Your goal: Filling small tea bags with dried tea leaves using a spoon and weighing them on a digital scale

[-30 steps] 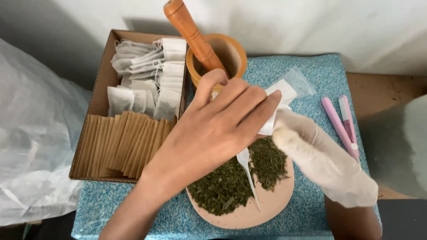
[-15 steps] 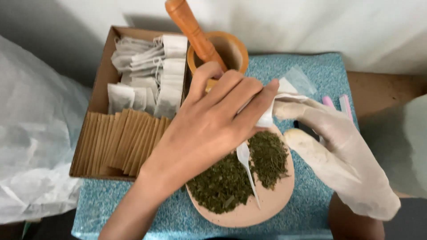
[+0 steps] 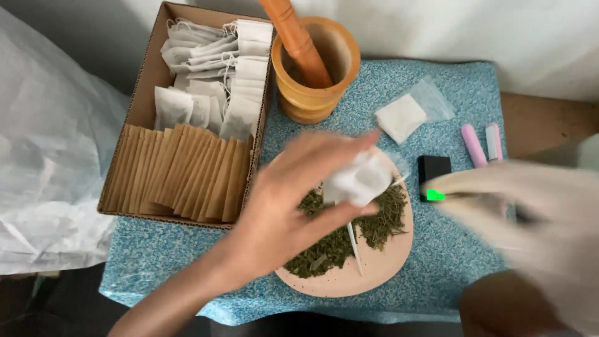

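Left hand: the bare left hand (image 3: 293,206) is hovering over the plate (image 3: 380,268), fingers pinching a small white tea bag (image 3: 359,180) above the plate's upper edge.
Right hand: the gloved right hand (image 3: 530,212) is sweeping in just right of the plate, badly blurred; it is probably spread with nothing in it, but I cannot tell for sure.
Tea bag: it is hanging in the left fingers directly over the plate, clear of the herbs.
Plate: the round pinkish plate is sitting on the speckled blue table top (image 3: 449,268), carrying a heap of dried green herbs (image 3: 337,240) and a small white spoon (image 3: 354,246) lying across its middle.
Behind the plate: a wooden mortar (image 3: 315,93) is standing with a wooden pestle (image 3: 296,37) leaning in it.
Left of the plate: a cardboard box (image 3: 146,93) is holding white bags and brown paper sleeves.
Right of the plate: a small black device (image 3: 433,175) with a green light, and pink markers (image 3: 480,143) beyond it.
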